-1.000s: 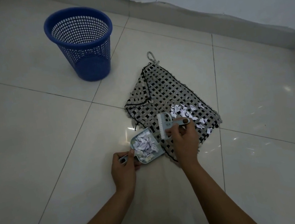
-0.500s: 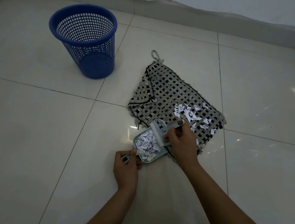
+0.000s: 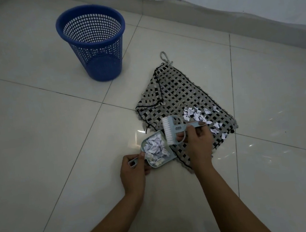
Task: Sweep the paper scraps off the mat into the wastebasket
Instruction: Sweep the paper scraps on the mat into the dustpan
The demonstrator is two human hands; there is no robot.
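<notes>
From the head camera, the only view: the left hand (image 3: 133,170) grips the handle of a small pale dustpan (image 3: 157,149), fingers and thumb curled round it; the pan sits on the tiled floor (image 3: 37,148) with its open mouth touching the near-left edge of the woven mat (image 3: 176,98), and it is already heaped with white paper scraps (image 3: 154,147); the right hand (image 3: 199,141) pinches the handle of a small brush (image 3: 171,131), fingers closed round it, the white bristles standing at the pan's mouth on the mat's edge.

More loose scraps (image 3: 200,116) lie on the near-right part of the mat, to the right of and slightly beyond the brush head; the brush handle runs roughly left to right, so its long axis points from the pan toward that patch; the right hand is the nearer one to them, and in my judgement the coming stroke has to reach right across the mat and draw the scraps back left into the pan.

The blue mesh wastebasket (image 3: 92,44) stands upright on the floor, far and to the left, well apart from both mat and pan; the left hand is on its side, so it seems the natural one to carry the pan there; the heaped load could spill if the pan is tipped.

No brand, label or legible writing shows on any object.
</notes>
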